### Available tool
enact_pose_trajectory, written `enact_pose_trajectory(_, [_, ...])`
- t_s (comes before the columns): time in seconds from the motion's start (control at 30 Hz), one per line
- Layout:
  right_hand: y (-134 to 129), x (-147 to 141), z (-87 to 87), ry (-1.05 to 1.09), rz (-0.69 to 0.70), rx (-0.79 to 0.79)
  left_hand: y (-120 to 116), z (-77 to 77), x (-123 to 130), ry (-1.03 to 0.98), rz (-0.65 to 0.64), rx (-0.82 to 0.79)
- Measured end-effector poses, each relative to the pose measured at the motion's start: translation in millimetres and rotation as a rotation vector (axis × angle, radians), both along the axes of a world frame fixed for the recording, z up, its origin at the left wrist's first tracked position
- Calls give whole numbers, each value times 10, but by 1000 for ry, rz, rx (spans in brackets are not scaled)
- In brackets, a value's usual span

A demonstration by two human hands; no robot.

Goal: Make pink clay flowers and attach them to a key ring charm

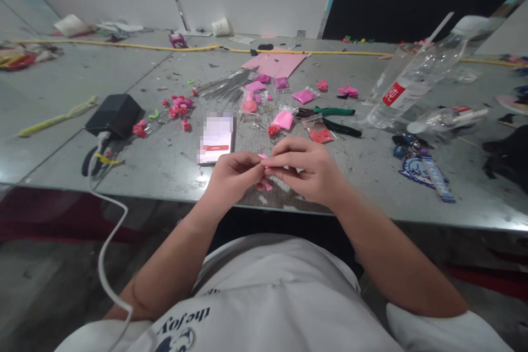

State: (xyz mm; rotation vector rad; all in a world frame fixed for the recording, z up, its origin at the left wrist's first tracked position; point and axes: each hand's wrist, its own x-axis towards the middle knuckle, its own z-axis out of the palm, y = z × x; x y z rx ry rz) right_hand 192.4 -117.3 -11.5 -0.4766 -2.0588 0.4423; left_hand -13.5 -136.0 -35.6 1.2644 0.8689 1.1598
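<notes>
Both of my hands meet over the table's front edge around a small piece of pink modelling clay (264, 157). My left hand (237, 175) pinches it from the left, and my right hand (307, 168) presses on it with thumb and fingertips from the right. Fingers cover most of the piece, so its full shape is hidden. Just beyond the hands lie a red clay flower (273, 130), a bag of pink clay (283, 119) and a bag of red clay (319, 132). A phone (216, 137) lies next to my left hand.
Green-handled pliers (338, 111) lie behind my right hand. Farther back are thin wires (225, 85) and a pink sheet (280, 64). Finished-looking pink flowers (180, 105) and a black adapter (114, 114) are left; a plastic bottle (429, 77) leans at right. A yellow cord (330, 53) crosses the back.
</notes>
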Motion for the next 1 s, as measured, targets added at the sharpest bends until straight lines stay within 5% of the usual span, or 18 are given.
enact_pose_trajectory(0.2, [-35, -12, 18, -3, 6, 33, -1, 4, 5, -70, -21, -58])
enact_pose_trajectory(0.43, [-27, 0, 55, 32, 28, -157, -24, 62, 29, -41, -70, -83])
enact_pose_trajectory(0.73, [-45, 11, 87, 100, 212, -985, -49, 39, -28, 31, -155, -10])
enact_pose_trajectory(0.87, [-31, 16, 100, 171, 309, -1144, -57, 34, -18, 25, -153, 129])
enact_pose_trajectory(1.0, [-2, 43, 154, 347, 286, -1121, -15, 82, -126, 235, -102, 501])
